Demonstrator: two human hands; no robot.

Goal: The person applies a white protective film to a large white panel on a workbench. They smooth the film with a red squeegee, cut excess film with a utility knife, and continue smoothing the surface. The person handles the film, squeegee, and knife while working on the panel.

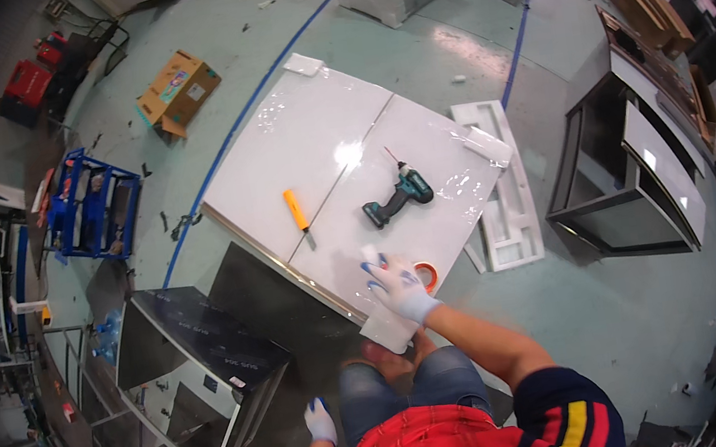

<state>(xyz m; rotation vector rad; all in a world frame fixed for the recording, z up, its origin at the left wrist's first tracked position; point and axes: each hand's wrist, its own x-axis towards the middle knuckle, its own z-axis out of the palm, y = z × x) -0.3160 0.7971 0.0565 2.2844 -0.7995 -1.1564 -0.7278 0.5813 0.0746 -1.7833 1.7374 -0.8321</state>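
My right hand (401, 289), in a white glove with blue fingertips, reaches over the near corner of a large white film-covered panel (277, 134). Its fingers are apart, and a small white piece (369, 253) lies just beyond their tips; whether they touch it is unclear. Right beside this hand lies a roll of orange-red tape (426, 276). White foam (389, 330) covers the panel's near corner, below my wrist. A teal and black cordless drill (400, 195) and a yellow-handled knife (296, 211) rest on the panel. My left hand (320, 421), gloved alike, hangs beside my leg, fingers loosely extended, holding nothing visible.
At left stands a metal cabinet frame (205, 373), with a blue rack (95, 205) farther off. A cardboard box (179, 88) sits on the floor. White foam packing (510, 229) lies right of the panel, and another metal cabinet (620, 164) stands farther right.
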